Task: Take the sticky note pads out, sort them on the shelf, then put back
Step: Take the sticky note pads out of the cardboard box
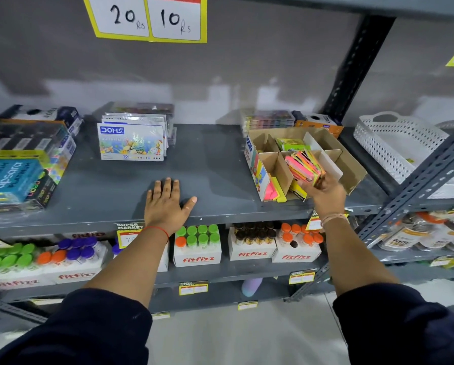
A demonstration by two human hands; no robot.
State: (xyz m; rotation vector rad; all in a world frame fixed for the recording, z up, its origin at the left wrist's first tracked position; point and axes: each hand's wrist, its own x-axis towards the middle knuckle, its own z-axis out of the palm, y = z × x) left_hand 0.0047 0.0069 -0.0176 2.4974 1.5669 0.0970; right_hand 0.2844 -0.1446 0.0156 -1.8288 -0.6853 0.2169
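Observation:
A cardboard divider box (352, 164) stands on the grey shelf (215, 164) at the right. My right hand (324, 192) grips a bundle of pink, orange and yellow sticky note pads (303, 165), held just above the box's middle compartment. Green pads (293, 144) lie in a rear compartment. Pink and yellow pads (273, 192) stick out of the front left compartment. My left hand (166, 204) rests flat on the bare shelf, fingers spread, holding nothing.
DOMS colour packs (132, 142) stand at the shelf's middle back. Apsara boxes (12, 177) stack at the left. A white perforated basket (397, 148) sits on the neighbouring rack at the right. Fitfizz tube cartons (198, 246) fill the shelf below.

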